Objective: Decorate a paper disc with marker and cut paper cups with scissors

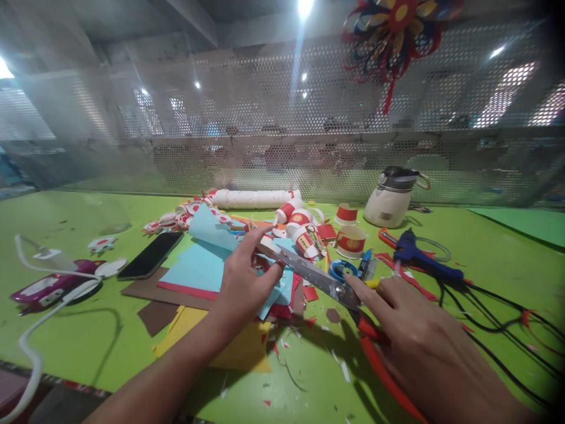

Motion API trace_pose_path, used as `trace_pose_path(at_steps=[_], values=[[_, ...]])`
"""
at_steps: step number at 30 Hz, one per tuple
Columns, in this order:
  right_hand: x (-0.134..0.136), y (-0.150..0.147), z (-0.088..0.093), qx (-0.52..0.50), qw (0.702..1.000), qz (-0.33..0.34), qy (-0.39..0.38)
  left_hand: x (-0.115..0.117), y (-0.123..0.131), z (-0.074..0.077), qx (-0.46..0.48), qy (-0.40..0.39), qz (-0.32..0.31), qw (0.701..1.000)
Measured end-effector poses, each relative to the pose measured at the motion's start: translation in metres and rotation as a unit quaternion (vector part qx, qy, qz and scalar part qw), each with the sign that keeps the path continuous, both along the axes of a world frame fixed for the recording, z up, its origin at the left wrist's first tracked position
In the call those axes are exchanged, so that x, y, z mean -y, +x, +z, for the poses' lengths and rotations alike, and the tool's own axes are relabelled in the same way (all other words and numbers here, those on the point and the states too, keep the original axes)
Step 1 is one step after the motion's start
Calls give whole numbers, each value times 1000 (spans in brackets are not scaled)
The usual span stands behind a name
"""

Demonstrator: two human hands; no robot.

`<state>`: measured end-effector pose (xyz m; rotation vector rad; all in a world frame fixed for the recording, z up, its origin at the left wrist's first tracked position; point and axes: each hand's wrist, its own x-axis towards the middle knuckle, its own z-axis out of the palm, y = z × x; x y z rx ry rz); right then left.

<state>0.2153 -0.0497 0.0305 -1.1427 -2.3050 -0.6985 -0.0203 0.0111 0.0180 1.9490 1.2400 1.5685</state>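
Observation:
My right hand grips the red handles of a large pair of scissors, its index finger stretched along the pivot. The metal blades point up and left toward my left hand. My left hand is closed in a pinch at the blade tips, with a small pale piece between thumb and fingers that I cannot make out clearly. Beneath and beside it lie light blue paper sheets, with brown sheets and yellow paper under them. Red and white paper cups stand beyond the scissors.
A black phone and a purple device with a white cable lie left. White stacked cups lie at the back. A blue glue gun, black cables and a bottle are right. Scraps litter the green table.

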Motion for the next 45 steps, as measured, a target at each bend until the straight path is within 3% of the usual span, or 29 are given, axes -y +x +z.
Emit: trace_pose_path(at_steps=[13, 33, 45], values=[[-2, 6, 1, 12, 1000, 1, -29, 1, 0, 2, -23, 4, -26, 999], [3, 8, 4, -5, 998, 30, -58, 9, 5, 6, 83, -43, -68, 993], [2, 11, 2, -7, 998, 45, -38, 14, 8, 11, 103, -68, -83, 989]])
